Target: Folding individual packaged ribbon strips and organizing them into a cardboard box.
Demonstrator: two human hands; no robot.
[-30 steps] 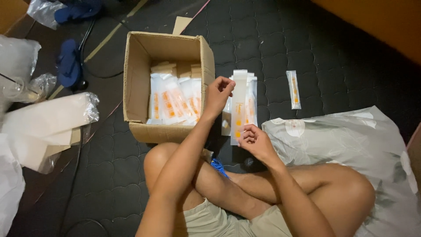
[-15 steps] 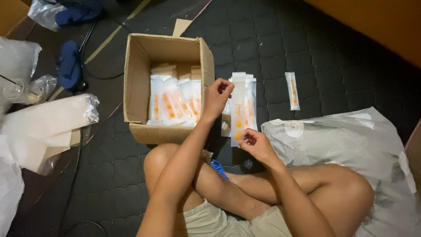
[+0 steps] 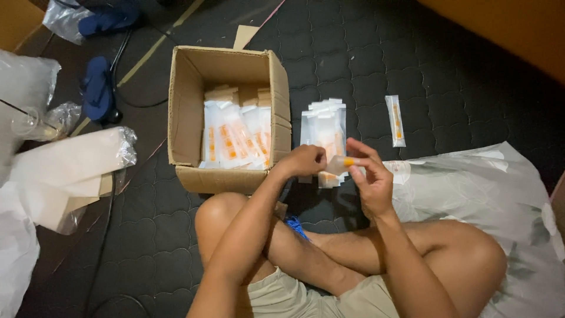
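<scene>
While both hands meet above the crossed legs, the left hand (image 3: 305, 160) and right hand (image 3: 369, 179) each pinch one end of a small clear sachet (image 3: 340, 165) with an orange mark. Its long axis runs roughly sideways between them, orange end toward the right fingers. Just beyond the hands lies a stack of sachets (image 3: 322, 126); left of the left hand stands an open cardboard box (image 3: 187, 112) holding more. A single sachet (image 3: 395, 119) lies beyond the right hand.

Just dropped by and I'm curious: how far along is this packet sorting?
Done: many white-and-orange packets stand packed in the cardboard box. In hand: the left hand and right hand hold one small packet between them. Left: a stack of packets beside the box and a single packet on the mat.
</scene>
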